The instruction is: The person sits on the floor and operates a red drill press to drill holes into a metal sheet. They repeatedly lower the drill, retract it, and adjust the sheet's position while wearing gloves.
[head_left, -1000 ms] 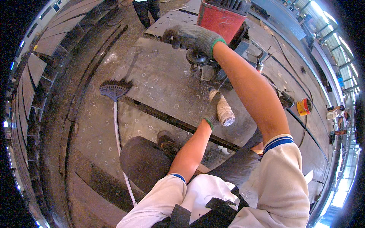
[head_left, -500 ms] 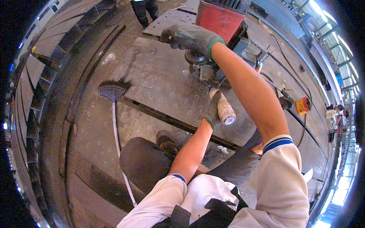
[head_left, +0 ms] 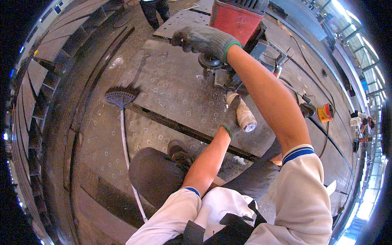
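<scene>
My left hand (head_left: 232, 117), in a grey knit glove with a green cuff, is closed around a tape-wrapped bottle (head_left: 246, 116). The bottle's narrow end points away from me, close to the foot of a drill-like machine with a red housing (head_left: 237, 20). Above a round black knob (head_left: 210, 61) on that machine, my gloved right hand (head_left: 206, 40) is curled into a fist. Whatever lies inside its fingers is hidden. Under the machine a steel plate (head_left: 163, 81) carries many small chalk circles.
A blue-headed rake (head_left: 120, 98) with a long pale handle lies on the plates to the left. At right stand a yellow-and-red tub (head_left: 325, 112) and cables (head_left: 324, 136). Another person's legs (head_left: 155, 12) show at the far edge. A dark gap (head_left: 183, 130) runs between plates.
My left hand and the bottle have shifted slightly to the right, the bottle's narrow end coming nearer to the machine. My right hand is almost unmoved.
</scene>
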A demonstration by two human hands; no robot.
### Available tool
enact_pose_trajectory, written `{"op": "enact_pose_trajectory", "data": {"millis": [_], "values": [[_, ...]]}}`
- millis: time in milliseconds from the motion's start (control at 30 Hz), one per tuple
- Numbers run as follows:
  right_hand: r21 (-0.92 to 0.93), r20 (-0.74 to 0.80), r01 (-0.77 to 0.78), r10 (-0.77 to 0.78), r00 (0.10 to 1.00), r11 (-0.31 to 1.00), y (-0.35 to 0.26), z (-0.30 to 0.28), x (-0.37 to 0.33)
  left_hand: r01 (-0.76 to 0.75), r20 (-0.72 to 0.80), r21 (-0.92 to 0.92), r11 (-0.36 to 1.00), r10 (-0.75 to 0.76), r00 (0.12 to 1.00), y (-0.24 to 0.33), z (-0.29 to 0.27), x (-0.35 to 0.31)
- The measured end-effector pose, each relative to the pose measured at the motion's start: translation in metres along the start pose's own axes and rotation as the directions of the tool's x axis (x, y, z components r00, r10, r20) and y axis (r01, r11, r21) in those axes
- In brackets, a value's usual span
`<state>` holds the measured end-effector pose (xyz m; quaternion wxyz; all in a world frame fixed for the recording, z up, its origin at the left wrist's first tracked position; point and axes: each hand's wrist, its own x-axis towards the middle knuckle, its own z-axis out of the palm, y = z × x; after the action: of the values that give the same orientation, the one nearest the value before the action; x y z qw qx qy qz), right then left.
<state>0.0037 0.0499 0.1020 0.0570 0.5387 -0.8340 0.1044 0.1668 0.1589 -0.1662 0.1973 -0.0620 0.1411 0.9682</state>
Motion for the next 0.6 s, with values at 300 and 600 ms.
{"op": "enact_pose_trajectory", "data": {"millis": [300,600], "values": [[0.05,0.01,-0.067,0.067,0.998,0.996,-0.002,0.002,-0.005,-0.018,0.201,0.031,0.999,0.012,0.98,-0.007,-0.015,0.01],[-0.025,0.029,-0.054,0.055,0.998,0.998,-0.016,-0.006,-0.005,0.148,0.169,-0.204,0.968,-0.114,0.979,-0.012,-0.031,0.018]]}}
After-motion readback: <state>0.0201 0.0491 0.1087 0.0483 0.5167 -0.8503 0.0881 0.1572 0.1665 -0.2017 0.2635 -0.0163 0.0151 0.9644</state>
